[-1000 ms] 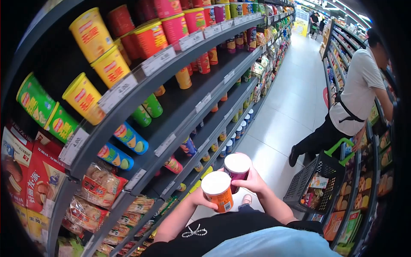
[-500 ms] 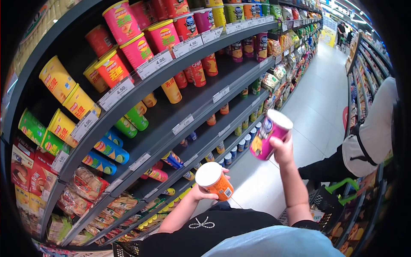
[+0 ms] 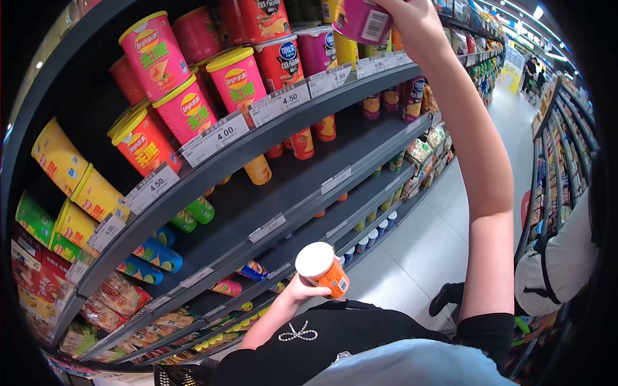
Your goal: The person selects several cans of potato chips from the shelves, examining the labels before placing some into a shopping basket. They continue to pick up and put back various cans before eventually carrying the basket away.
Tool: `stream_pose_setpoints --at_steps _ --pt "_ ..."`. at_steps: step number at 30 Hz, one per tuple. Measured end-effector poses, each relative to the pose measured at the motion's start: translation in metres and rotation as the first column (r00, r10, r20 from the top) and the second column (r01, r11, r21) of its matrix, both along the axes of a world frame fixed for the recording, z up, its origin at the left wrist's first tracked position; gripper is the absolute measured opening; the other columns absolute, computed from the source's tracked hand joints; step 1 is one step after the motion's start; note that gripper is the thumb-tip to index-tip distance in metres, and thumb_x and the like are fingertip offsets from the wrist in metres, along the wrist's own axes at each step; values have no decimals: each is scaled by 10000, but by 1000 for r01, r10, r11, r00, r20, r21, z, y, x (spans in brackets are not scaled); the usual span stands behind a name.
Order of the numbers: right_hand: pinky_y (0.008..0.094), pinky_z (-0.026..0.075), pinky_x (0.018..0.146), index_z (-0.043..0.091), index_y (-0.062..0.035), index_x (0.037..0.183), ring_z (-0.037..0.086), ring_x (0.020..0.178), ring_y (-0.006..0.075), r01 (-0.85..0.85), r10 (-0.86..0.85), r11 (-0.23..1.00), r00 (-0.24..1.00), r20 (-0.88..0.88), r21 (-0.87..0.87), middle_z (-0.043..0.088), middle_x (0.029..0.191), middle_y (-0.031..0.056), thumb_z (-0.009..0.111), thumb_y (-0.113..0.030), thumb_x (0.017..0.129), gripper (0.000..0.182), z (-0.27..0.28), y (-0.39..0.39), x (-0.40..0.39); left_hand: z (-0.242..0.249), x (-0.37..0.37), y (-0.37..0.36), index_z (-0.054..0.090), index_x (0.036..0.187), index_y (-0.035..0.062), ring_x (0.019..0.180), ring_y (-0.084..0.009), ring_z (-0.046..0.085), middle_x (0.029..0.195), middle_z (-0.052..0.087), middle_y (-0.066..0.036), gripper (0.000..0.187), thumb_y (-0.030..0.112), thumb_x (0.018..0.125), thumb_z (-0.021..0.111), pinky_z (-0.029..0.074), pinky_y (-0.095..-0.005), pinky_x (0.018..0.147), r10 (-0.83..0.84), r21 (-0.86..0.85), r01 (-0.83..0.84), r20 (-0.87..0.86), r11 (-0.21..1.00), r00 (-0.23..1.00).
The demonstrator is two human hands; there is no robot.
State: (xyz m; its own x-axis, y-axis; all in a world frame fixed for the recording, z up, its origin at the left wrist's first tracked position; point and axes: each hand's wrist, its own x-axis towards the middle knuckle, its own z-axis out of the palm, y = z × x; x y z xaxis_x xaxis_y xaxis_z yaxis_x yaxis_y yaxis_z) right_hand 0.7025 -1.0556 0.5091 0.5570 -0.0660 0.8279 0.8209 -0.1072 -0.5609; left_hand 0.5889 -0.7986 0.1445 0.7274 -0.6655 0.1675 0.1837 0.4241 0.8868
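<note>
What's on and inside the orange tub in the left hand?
A white lid sits on the orange tub in the left hand; whatever is inside, beneath the lid, cannot be seen.

I'm watching ceiling lights (image 3: 538, 11) glaring, the floor (image 3: 499, 125) gleaming, shelves (image 3: 296, 183) bowing under fisheye distortion, and corners fading to black.
</note>
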Motion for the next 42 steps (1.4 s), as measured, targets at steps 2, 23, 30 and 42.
stream_pose_setpoints --at_steps 2,23,30,42 --pt "262 494 708 489 2 1097 598 779 127 23 -21 1000 995 93 -18 613 919 90 700 -126 743 431 10 9 24 -2 16 -5 412 1237 43 1087 -249 513 1165 508 -124 773 77 571 803 420 -405 928 17 8 -18 68 1000 998" --pt "301 432 861 426 21 1160 532 978 171 -271 298 949 939 172 -162 555 1051 117 710 -119 689 567 13 -5 151 -13 69 -90 431 1227 56 1093 -247 518 1150 537 -108 769 57 556 807 423 -400 936 287 30 -286 -67 958 955" --pt "274 487 722 509 41 1080 594 809 164 -427 421 893 904 -68 -145 604 948 116 624 -164 753 403 23 3 164 -18 66 -102 424 1232 62 1096 -264 515 1149 531 -112 755 41 571 787 421 -417 947 421 -6 -421 -38 907 906" --pt "286 499 737 429 68 1113 602 853 175 -175 178 954 984 -10 -241 604 952 141 732 -196 695 580 14 12 155 -14 64 -103 454 1202 45 1056 -261 549 1118 549 -104 719 59 570 796 452 -395 909 487 12 -487 -48 873 872"
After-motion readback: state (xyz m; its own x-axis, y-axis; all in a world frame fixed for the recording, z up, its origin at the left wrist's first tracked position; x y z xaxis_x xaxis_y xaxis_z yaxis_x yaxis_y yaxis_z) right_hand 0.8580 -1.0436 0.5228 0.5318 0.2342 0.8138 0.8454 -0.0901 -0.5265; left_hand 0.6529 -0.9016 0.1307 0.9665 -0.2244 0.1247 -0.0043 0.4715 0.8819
